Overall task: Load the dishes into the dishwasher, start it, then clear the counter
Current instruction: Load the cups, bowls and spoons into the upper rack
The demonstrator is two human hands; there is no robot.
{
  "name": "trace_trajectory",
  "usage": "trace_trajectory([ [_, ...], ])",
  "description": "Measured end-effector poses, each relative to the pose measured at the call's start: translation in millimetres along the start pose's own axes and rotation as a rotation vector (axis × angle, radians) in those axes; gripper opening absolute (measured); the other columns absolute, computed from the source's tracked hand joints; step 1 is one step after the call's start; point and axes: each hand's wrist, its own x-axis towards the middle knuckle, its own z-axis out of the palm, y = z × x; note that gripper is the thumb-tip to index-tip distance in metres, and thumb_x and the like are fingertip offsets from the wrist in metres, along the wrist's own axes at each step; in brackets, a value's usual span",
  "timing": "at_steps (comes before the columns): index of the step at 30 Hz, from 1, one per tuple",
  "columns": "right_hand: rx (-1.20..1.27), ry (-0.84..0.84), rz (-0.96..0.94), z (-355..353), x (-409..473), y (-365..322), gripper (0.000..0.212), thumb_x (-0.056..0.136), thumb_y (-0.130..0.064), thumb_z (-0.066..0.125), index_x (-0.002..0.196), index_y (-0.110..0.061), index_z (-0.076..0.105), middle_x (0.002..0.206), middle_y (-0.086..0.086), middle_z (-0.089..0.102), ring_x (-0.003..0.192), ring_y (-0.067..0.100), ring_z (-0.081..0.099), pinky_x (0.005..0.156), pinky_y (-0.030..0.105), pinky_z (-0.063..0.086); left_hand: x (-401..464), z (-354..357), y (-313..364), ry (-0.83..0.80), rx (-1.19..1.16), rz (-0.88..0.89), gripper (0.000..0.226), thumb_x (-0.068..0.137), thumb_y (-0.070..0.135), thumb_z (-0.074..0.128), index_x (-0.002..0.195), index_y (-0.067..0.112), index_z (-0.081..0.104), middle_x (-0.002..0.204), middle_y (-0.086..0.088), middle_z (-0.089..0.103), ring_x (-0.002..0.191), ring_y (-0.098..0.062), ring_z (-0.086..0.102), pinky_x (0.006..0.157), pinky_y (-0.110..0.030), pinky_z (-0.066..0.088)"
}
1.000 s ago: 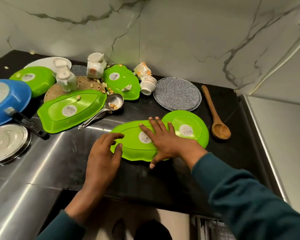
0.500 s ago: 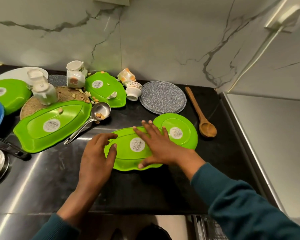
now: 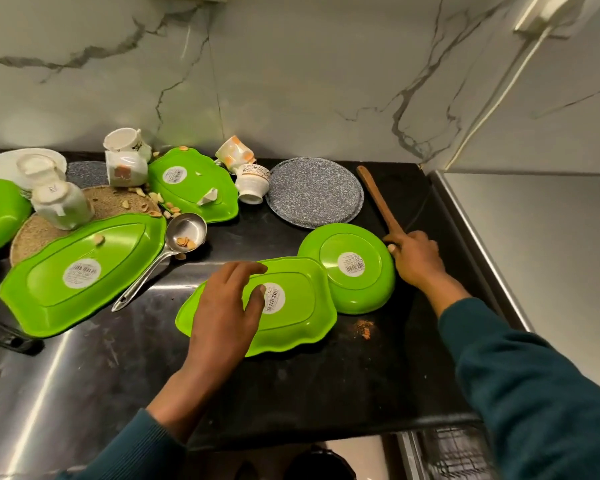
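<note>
Item: wooden spoon [image 3: 378,202], on the black counter [image 3: 291,393] at right of centre frame. Long axis: runs from handle end at upper centre-right down and rightward to the bowl end, which is hidden under the right hand [image 3: 417,263]. Position relative to hands: right hand sits directly on the lower end of the spoon, its fingers [image 3: 392,248] curled at the handle where it meets the bowl; whether they fully enclose it cannot be told. Left hand [image 3: 227,308] is well apart from the spoon, resting palm-down with relaxed, spread fingers on the upturned green scalloped tray [image 3: 291,323] at centre frame. Upturned round green plate [image 3: 350,268] lies between the two hands, just beside the right one. Pose: right forearm reaches in from lower right, wrist low over the counter. Judgement: spoon is the right hand's pick.
</note>
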Motion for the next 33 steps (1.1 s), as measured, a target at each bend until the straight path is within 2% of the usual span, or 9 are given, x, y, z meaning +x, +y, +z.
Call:
trace_trajectory([
  [2,-0.033,-0.088,-0.044,-7.6,4.9,4.6,0.038,0.103,-0.027,0.039,0.139,-0.033,0.049,0.138,0.018,0.041,0.123,0.043,0.040,0.107,0.042,0.034,4.5,6.8,3.8,-0.025,-0.016,0.027,0.024,0.088,0.014,0.063,0.111,0.022,0.061,0.110,0.008,0.059,0.099,-0.016,0.059,0.084,-0.031,0.045],
  [4,0.035,-0.166,-0.116,-20.8,8.4,5.5,0.039,0.103,-0.025,0.037,0.139,-0.031,0.048,0.131,0.013,0.052,0.115,0.036,0.051,0.098,0.035,0.040,6.8,9.0,5.6,-0.027,-0.030,0.039,0.023,0.088,0.019,0.059,0.111,0.021,0.061,0.109,0.009,0.058,0.098,-0.015,0.059,0.083,-0.032,0.046],
  [7,0.112,-0.193,-0.119,-42.0,7.4,12.7,0.024,0.102,-0.028,0.042,0.119,-0.028,0.060,0.103,0.001,0.058,0.095,0.021,0.055,0.080,0.026,0.039,13.3,14.8,13.2,-0.039,-0.051,0.056,0.024,0.087,0.025,0.055,0.110,0.022,0.061,0.109,0.010,0.057,0.098,-0.014,0.059,0.082,-0.032,0.046],
  [10,-0.021,-0.169,-0.083,-39.8,3.3,22.2,0.012,0.090,-0.034,0.062,0.097,-0.027,0.055,0.094,0.001,0.053,0.093,0.026,0.057,0.079,0.032,0.043,18.2,20.4,20.3,-0.054,-0.063,0.078,0.024,0.087,0.026,0.054,0.109,0.022,0.061,0.108,0.009,0.058,0.098,-0.014,0.060,0.082,-0.034,0.047],
  [15,0.089,0.000,0.035,-30.2,-13.6,28.7,0.047,0.078,-0.029,0.068,0.113,-0.021,0.037,0.103,0.007,0.055,0.092,0.033,0.057,0.072,0.038,0.043,21.2,28.5,33.5,-0.076,-0.069,0.125,0.023,0.087,0.026,0.055,0.110,0.024,0.060,0.109,0.009,0.058,0.098,-0.014,0.060,0.083,-0.032,0.046],
  [19,0.339,0.175,0.150,-46.0,-40.5,47.5,0.034,0.079,-0.029,0.063,0.110,-0.020,0.053,0.101,0.004,0.065,0.086,0.029,0.062,0.074,0.041,0.053,23.1,45.1,56.7,-0.102,-0.107,0.199,0.024,0.087,0.025,0.056,0.110,0.023,0.060,0.111,0.009,0.058,0.099,-0.014,0.060,0.085,-0.033,0.046],
  [22,0.526,0.266,0.195,-64.1,-77.3,70.9,0.031,0.087,-0.025,0.059,0.117,-0.021,0.054,0.102,-0.001,0.062,0.083,0.019,0.061,0.074,0.040,0.055,18.5,69.9,87.7,-0.147,-0.171,0.283,0.024,0.086,0.023,0.057,0.110,0.023,0.061,0.112,0.009,0.059,0.100,-0.014,0.060,0.086,-0.033,0.046],
  [30,0.776,0.500,0.372,-84.7,-205.4,201.3,0.021,0.088,-0.024,0.061,0.109,-0.027,0.058,0.097,-0.007,0.067,0.089,0.013,0.066,0.081,0.035,0.055,-37.3,179.4,200.5,-0.462,-0.228,0.599,0.026,0.086,0.021,0.056,0.111,0.025,0.059,0.113,0.009,0.058,0.102,-0.013,0.056,0.091,-0.026,0.044],
  [33,0.843,0.556,0.443,-86.0,-266.7,259.0,0.027,0.087,-0.015,0.063,0.112,-0.024,0.059,0.096,0.000,0.069,0.078,0.013,0.066,0.065,0.031,0.054,-76.7,223.8,250.9,-0.554,-0.245,0.703,0.027,0.086,0.018,0.057,0.113,0.025,0.060,0.114,0.009,0.057,0.105,-0.011,0.053,0.093,-0.023,0.043],
])
